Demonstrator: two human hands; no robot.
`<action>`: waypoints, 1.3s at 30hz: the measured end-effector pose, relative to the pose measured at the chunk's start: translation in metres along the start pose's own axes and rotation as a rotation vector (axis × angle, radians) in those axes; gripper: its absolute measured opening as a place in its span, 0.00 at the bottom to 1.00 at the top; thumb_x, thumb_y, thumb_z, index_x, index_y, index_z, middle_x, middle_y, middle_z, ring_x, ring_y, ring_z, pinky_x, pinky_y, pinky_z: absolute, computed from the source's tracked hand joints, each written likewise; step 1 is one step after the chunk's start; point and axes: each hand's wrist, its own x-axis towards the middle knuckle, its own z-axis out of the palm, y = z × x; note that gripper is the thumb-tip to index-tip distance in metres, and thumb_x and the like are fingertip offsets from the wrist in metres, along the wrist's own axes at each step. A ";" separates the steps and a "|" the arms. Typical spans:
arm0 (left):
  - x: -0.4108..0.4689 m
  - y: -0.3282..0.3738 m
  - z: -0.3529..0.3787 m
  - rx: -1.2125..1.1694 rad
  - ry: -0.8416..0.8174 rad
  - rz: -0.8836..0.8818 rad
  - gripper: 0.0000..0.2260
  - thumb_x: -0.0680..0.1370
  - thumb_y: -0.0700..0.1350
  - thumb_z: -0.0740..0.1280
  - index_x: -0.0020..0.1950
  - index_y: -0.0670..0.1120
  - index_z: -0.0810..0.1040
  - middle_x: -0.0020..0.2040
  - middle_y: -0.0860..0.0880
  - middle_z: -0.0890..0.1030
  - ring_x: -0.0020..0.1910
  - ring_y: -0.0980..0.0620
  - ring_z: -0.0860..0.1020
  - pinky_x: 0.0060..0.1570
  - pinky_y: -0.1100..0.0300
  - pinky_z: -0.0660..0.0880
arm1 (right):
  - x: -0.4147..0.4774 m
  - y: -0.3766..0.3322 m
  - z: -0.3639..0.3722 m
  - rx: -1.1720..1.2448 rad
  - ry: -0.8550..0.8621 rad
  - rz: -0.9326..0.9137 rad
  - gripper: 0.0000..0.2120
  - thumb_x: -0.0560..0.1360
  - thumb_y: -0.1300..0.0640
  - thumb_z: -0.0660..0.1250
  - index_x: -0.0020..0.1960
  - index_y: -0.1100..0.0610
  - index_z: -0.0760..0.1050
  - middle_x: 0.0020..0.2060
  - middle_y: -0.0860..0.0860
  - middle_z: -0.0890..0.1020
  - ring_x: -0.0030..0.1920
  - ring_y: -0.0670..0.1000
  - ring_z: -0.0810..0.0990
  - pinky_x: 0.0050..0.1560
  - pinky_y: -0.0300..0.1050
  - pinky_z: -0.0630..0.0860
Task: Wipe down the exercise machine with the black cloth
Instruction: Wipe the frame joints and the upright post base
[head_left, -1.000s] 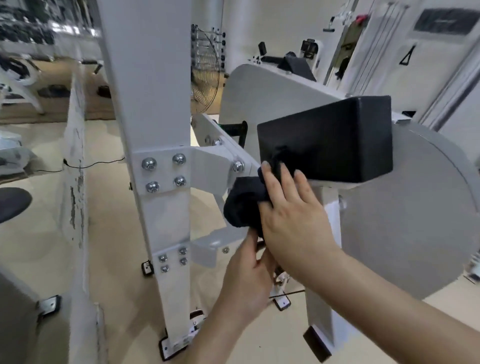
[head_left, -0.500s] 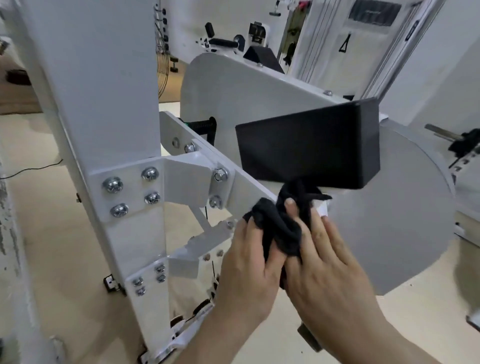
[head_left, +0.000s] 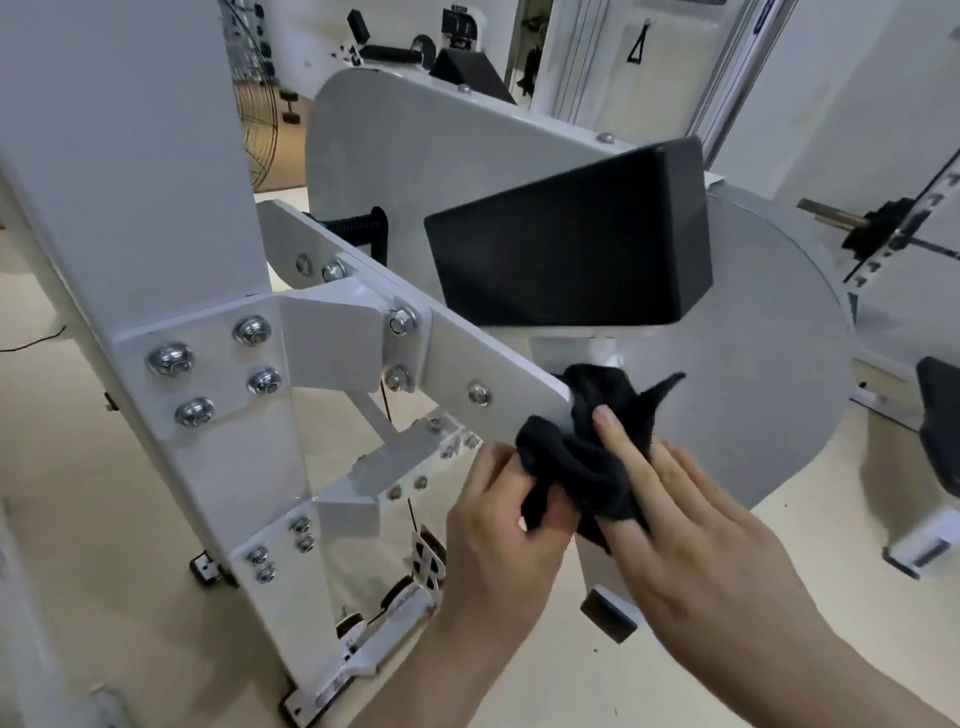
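The white exercise machine (head_left: 171, 218) fills the left and middle, with a bolted upright, a slanted arm (head_left: 498, 379) and a black pad (head_left: 566, 249) in front of a round grey cover (head_left: 769, 374). The bunched black cloth (head_left: 592, 441) sits at the lower end of the slanted arm, under the pad. My left hand (head_left: 498, 525) grips the cloth's lower left part. My right hand (head_left: 696, 530) lies over the cloth with fingers straight, pressing it against the white post below the pad.
A black foot cap (head_left: 608, 616) ends the post near the beige floor (head_left: 93, 545). Another machine part with a bar (head_left: 831, 218) stands at the right. A fan (head_left: 260, 130) and more gym equipment are at the back.
Both hands and the cloth have moved down from the pad's lower left corner to the end of the slanted arm. My view has come closer to the machine.
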 end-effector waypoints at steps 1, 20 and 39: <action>-0.001 -0.001 0.001 0.007 0.001 -0.002 0.05 0.76 0.51 0.66 0.48 0.51 0.78 0.41 0.57 0.73 0.35 0.57 0.74 0.35 0.60 0.74 | 0.001 0.000 0.001 0.016 0.005 0.022 0.23 0.79 0.64 0.48 0.69 0.65 0.72 0.72 0.66 0.66 0.66 0.67 0.73 0.66 0.58 0.65; 0.137 0.009 -0.105 1.231 -0.036 -0.049 0.14 0.68 0.44 0.66 0.53 0.48 0.76 0.52 0.49 0.72 0.51 0.47 0.71 0.39 0.56 0.66 | 0.258 -0.033 0.024 0.625 -0.375 -0.074 0.22 0.75 0.58 0.53 0.67 0.63 0.62 0.74 0.66 0.55 0.68 0.66 0.67 0.58 0.52 0.68; 0.128 -0.044 -0.156 1.317 -0.103 0.530 0.16 0.75 0.38 0.63 0.62 0.38 0.78 0.59 0.42 0.80 0.54 0.44 0.77 0.56 0.54 0.68 | 0.349 -0.067 0.049 0.658 -0.408 0.144 0.20 0.80 0.52 0.54 0.70 0.54 0.61 0.71 0.58 0.60 0.63 0.64 0.71 0.58 0.53 0.69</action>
